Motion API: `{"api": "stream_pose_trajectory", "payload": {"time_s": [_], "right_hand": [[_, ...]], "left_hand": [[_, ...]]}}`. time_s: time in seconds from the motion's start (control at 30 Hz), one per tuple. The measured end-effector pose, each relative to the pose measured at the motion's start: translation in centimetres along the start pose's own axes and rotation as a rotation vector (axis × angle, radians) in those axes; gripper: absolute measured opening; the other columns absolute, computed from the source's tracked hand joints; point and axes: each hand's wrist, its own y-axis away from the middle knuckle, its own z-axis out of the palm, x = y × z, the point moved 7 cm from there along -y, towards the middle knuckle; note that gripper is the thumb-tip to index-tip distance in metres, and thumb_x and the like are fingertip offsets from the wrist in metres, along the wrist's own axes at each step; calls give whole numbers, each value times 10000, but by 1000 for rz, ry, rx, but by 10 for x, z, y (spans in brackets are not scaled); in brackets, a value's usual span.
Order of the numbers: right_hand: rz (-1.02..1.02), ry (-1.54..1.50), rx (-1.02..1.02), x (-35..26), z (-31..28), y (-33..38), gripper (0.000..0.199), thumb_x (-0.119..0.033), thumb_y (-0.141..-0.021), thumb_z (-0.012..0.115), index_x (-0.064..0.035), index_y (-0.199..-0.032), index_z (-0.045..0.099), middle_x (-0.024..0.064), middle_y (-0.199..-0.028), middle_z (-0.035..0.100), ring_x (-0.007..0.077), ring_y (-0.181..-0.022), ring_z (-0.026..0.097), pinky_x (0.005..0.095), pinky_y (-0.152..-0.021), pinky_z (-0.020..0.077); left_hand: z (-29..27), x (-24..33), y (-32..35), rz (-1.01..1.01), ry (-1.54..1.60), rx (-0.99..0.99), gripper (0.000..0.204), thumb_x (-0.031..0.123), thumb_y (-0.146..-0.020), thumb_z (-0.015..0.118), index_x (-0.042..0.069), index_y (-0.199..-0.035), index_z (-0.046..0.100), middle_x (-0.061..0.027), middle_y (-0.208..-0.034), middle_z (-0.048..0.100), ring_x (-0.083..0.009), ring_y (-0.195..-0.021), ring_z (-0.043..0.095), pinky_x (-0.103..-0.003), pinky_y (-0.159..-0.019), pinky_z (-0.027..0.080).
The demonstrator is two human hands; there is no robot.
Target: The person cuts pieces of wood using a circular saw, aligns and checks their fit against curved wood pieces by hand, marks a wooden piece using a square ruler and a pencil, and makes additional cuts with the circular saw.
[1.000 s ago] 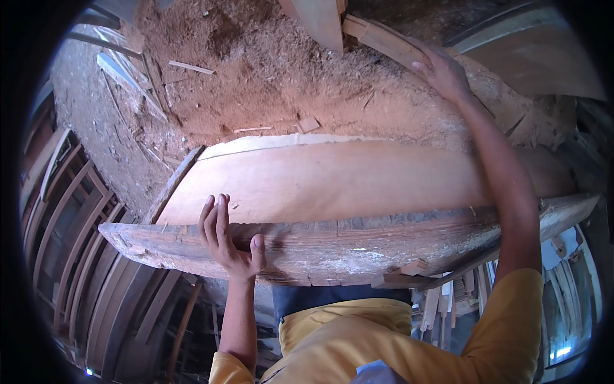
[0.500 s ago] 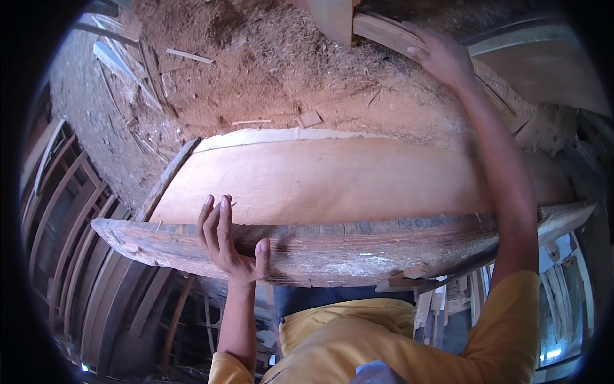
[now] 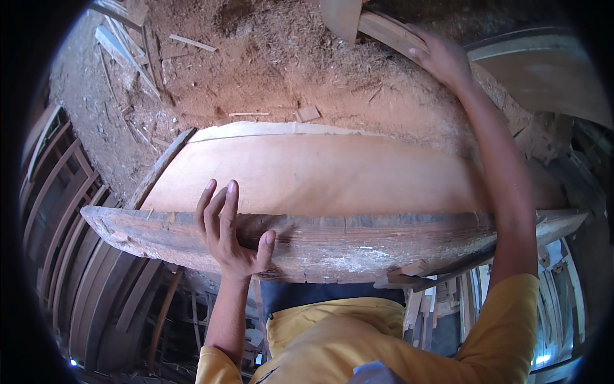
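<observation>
My left hand [image 3: 229,240] is raised with fingers and thumb apart, over the rough near beam of a wooden workbench [image 3: 332,246]. Nothing is in it, and whether its heel touches the beam I cannot tell. At the far right, my right arm reaches across the bench. My right hand [image 3: 442,59] is closed over a narrow wooden bar [image 3: 393,33], thumb on the near side. That bar meets a broader pale wooden piece [image 3: 342,18] at the top edge of the picture. Part of the bar is hidden beneath my fingers.
A smooth pale board [image 3: 307,169] lies behind the beam, with a dark strip [image 3: 165,168] along its left end. Sawdust [image 3: 275,70] and wood scraps cover the ground beyond. Curved wooden pieces [image 3: 80,211] stand at the left; a large curved panel [image 3: 543,80] is at the far right.
The bench has shifted slightly up and left in the picture. My left hand's fingers reach a little higher and stay apart. My right hand keeps its grip on the wooden bar.
</observation>
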Motion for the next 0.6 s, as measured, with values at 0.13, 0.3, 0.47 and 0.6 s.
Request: {"api": "stream_pose_trajectory", "payload": {"time_s": [0.13, 0.3, 0.47, 0.6], "right_hand": [[9, 41, 0, 3, -3, -4, 614, -412, -1005, 677, -285, -1585, 525, 142, -1366, 728, 381, -1215, 706, 518, -1020, 570], [-20, 27, 30, 5, 10, -4, 612, -425, -1005, 673, -292, -1585, 532, 150, -1364, 727, 395, -1206, 705, 516, -1034, 562], [32, 11, -2, 3, 2, -3, 605, -439, -1005, 676, -274, -1573, 550, 156, -1361, 726, 395, -1210, 701, 510, -1049, 550], [43, 36, 0, -6, 0, -1, 606, -430, -1003, 682, -278, -1574, 551, 156, -1375, 720, 388, -1236, 691, 507, -1056, 544]], "left_hand": [[1, 2, 0, 20, -7, -14, 793, 534, -887, 708, 12, -1482, 642, -191, -1401, 661, -448, -1402, 534, -542, -1167, 408], [1, 3, 1, 21, 4, -1, 797, 561, -897, 699, 19, -1479, 647, -183, -1375, 675, -443, -1398, 537, -532, -1160, 422], [0, 3, 0, 26, 8, -14, 816, 607, -904, 693, 32, -1481, 651, -177, -1338, 686, -438, -1399, 532, -529, -1160, 427], [-2, 4, 1, 30, 6, -26, 806, 591, -951, 643, -5, -1494, 618, -182, -1428, 673, -440, -1414, 536, -543, -1191, 380]]}}
